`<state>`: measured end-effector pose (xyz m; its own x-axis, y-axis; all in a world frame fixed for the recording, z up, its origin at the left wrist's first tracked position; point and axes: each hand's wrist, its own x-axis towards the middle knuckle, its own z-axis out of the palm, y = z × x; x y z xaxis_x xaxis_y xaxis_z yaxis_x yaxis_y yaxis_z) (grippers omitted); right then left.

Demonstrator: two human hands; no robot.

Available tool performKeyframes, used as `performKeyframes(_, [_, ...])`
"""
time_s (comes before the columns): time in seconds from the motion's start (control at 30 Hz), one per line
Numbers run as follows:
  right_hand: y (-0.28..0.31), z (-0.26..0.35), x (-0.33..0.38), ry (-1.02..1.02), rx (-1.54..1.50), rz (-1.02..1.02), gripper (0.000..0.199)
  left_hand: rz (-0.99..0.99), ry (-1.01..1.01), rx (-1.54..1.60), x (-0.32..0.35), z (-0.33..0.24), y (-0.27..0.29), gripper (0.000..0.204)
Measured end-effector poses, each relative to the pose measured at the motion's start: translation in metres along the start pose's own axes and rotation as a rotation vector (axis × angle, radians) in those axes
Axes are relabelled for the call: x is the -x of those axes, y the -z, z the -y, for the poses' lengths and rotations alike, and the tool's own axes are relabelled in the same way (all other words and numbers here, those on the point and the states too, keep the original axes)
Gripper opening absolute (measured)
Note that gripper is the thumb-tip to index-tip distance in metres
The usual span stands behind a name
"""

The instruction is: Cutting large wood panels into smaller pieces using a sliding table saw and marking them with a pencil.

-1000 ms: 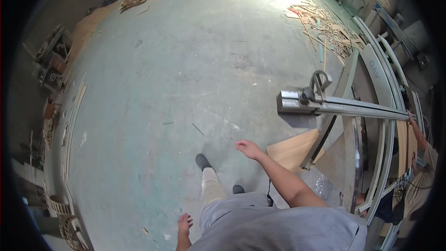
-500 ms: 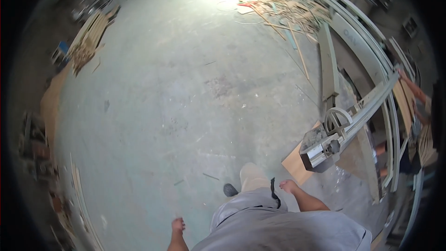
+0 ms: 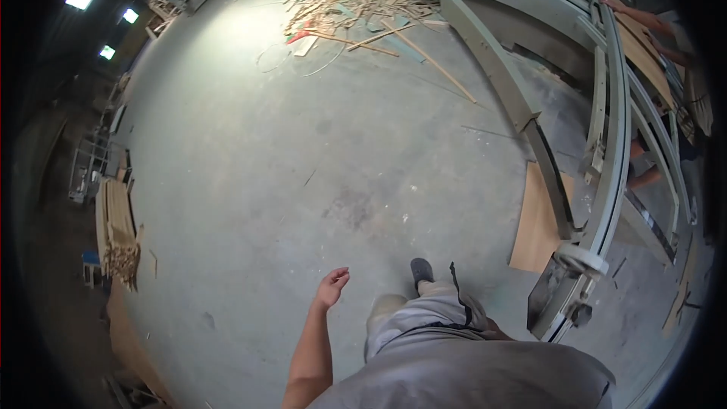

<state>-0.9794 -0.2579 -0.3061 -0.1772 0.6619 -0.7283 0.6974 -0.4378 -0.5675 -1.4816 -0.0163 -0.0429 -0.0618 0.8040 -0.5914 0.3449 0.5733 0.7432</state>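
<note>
a stack of wood strips [image 3: 120, 231] is lying at the far left. the left hand [image 3: 332, 288] is hanging over the bare concrete floor [image 3: 250, 151], fingers loosely curled, gripping nothing. the right hand is hiding behind the torso, so its fingers cannot be told. a plywood sheet [image 3: 536, 221] is lying beside the grey-green saw frame [image 3: 606, 144].

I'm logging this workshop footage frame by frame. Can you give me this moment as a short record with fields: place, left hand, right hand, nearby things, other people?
place: workshop with a grey concrete floor
left hand: left hand free, fingers loosely curled, holding nothing, over bare floor
right hand: hidden behind the person's torso
nearby things: long grey machine frame to the right; wooden board flat on the floor beside it; pile of wood offcuts far ahead
other people: another person's arm at the machine's far side
</note>
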Motion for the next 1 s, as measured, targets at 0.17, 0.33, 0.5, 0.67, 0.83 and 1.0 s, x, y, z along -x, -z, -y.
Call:
performKeyframes(0.17, [0.059,0.098,-0.044,0.205,0.072,-0.080,0.026,-0.017,0.390,0.125,-0.077,0.027,0.052,0.036])
performKeyframes(0.33, [0.106,0.210,-0.076,0.451,-0.341,-0.099,0.028,-0.036,0.726,0.089,-0.124,0.040,0.126,0.034])
performKeyframes(0.5, [0.135,0.279,-0.170,-0.233,-0.764,0.156,0.019,-0.093,0.732,0.304,-0.207,-0.001,0.210,0.039])
performKeyframes(0.67, [0.269,0.439,-0.284,-0.158,-0.704,-0.381,0.021,0.012,0.603,-0.119,-0.370,-0.120,0.260,0.027])
performKeyframes(0.83, [0.363,0.537,-0.317,-0.192,-0.849,-0.600,0.022,0.137,0.097,-0.252,-0.553,-0.275,0.248,0.023])
performKeyframes(1.0, [0.312,0.405,-0.394,0.106,-0.314,-0.293,0.029,0.173,0.030,-0.191,-0.642,-0.416,0.177,0.020])
